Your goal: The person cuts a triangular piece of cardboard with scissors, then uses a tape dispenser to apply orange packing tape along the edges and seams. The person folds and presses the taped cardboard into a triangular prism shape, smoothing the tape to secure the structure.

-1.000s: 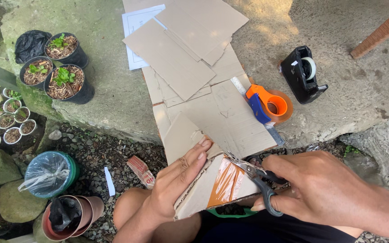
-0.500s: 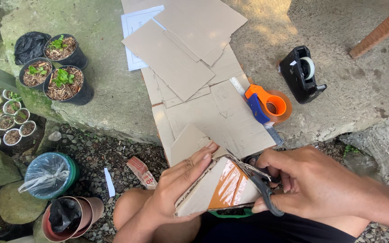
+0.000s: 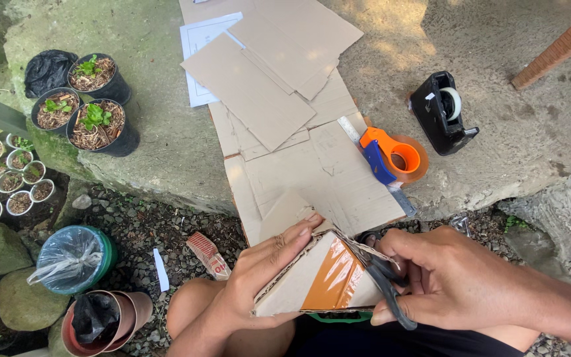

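While my left hand (image 3: 259,277) grips the taped cardboard piece (image 3: 315,281) at lower centre, my right hand (image 3: 444,277) is closed on black scissors (image 3: 388,284) at its edge. Flat cardboard sheets (image 3: 279,86) lie above, an orange tape roll (image 3: 398,155) beside them.

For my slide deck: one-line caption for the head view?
Left hand steadies taped cardboard piece while right hand cuts it with scissors.

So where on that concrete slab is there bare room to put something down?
Bare concrete lies between the potted plants and the cardboard sheets, and beyond the black tape dispenser toward the right. It is crowded around the orange tape gun.
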